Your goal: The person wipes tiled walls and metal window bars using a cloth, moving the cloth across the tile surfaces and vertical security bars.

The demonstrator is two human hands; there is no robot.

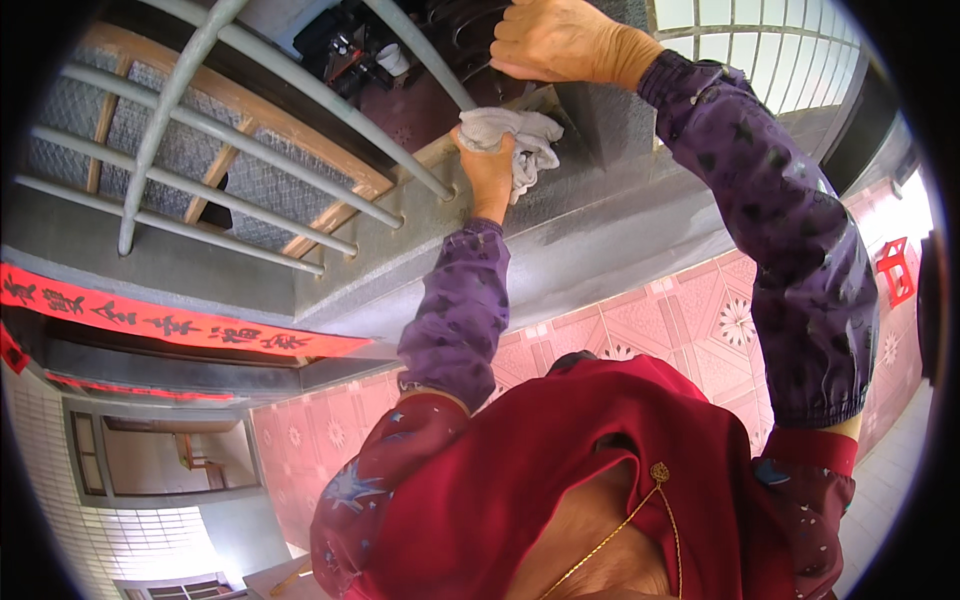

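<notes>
My left hand (487, 169) grips a crumpled white cloth (517, 135), its thumb and fingers around the cloth. The cloth lies at the foot of a painted metal window bar (431, 60), on the grey window sill (585, 161). My right hand (544, 41) is raised at the upper right, beside the window's side edge, with its fingers curled. Its palm side is hidden, so whether it is around a bar or holds anything does not show.
Several metal bars (277, 161) cross the window at the upper left. Behind them are a wooden-framed glass sash (232, 124) and a white cup (392, 60). A red paper banner with writing (187, 322) hangs at the left. A red plastic stool (896, 271) stands on the pink tiled floor (660, 315).
</notes>
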